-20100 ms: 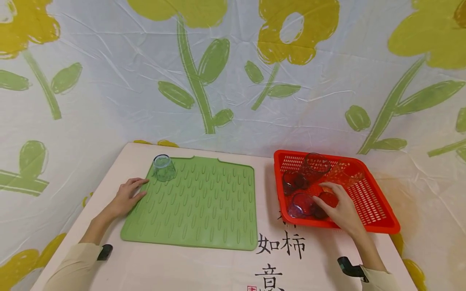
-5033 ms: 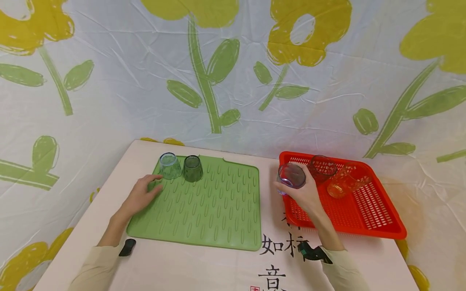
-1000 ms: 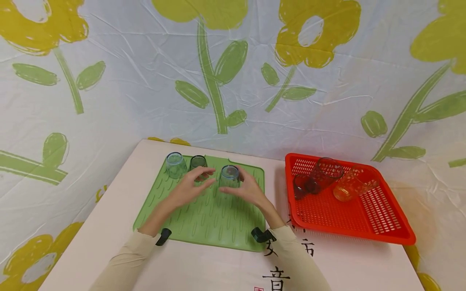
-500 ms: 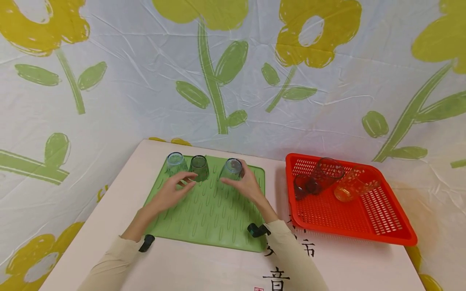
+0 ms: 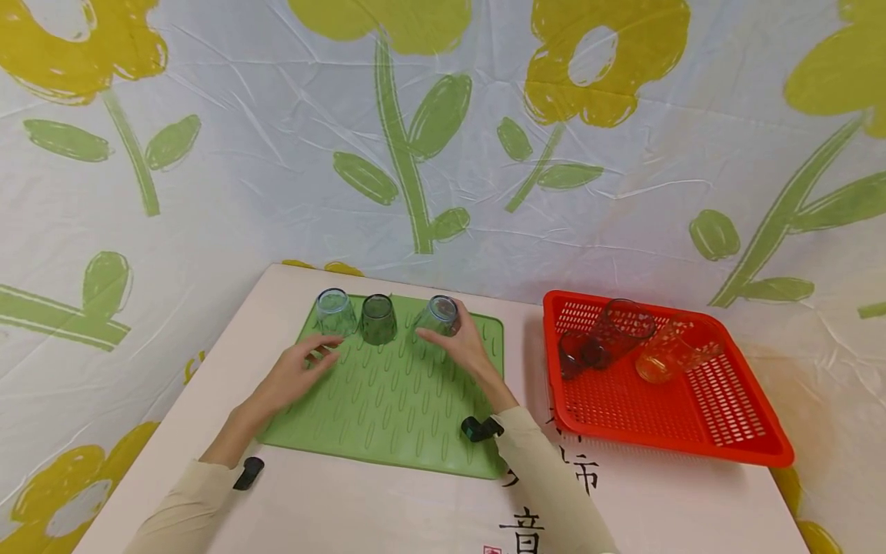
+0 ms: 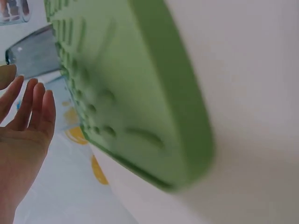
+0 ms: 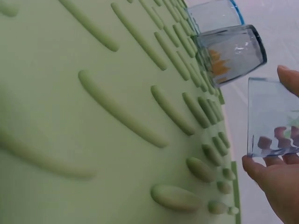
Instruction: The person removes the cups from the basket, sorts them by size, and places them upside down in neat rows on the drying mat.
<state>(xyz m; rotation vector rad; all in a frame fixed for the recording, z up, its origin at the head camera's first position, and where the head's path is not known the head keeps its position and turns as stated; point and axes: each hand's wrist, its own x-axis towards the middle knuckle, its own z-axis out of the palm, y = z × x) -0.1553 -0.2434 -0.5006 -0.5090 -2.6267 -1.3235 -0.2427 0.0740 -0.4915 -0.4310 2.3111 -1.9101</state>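
In the head view a green ridged drying mat (image 5: pixel 388 408) lies on the table. My right hand (image 5: pixel 467 348) grips a pale blue drinking glass (image 5: pixel 438 314), tilted above the back of the mat; the right wrist view shows a gap between the glass (image 7: pixel 271 116) and the mat. Upside down at the mat's back left stand a light blue glass (image 5: pixel 335 312) and a dark grey glass (image 5: pixel 378 319). Near the light blue one, my left hand (image 5: pixel 294 377) hovers over the mat's left side with relaxed fingers, holding nothing.
A red plastic basket (image 5: pixel 640 427) stands to the right of the mat. Inside it lie a tall dark glass (image 5: pixel 626 327), a small dark glass (image 5: pixel 573 354) and an orange-tinted glass (image 5: pixel 667 358). A flowered cloth (image 5: pixel 291 215) hangs behind the table.
Since 5 s ago the right hand has carried the pale blue glass from the basket to the mat, lately tilting it and moving it back. The left hand came near, then withdrew left. The dark grey glass joined the mat earlier.
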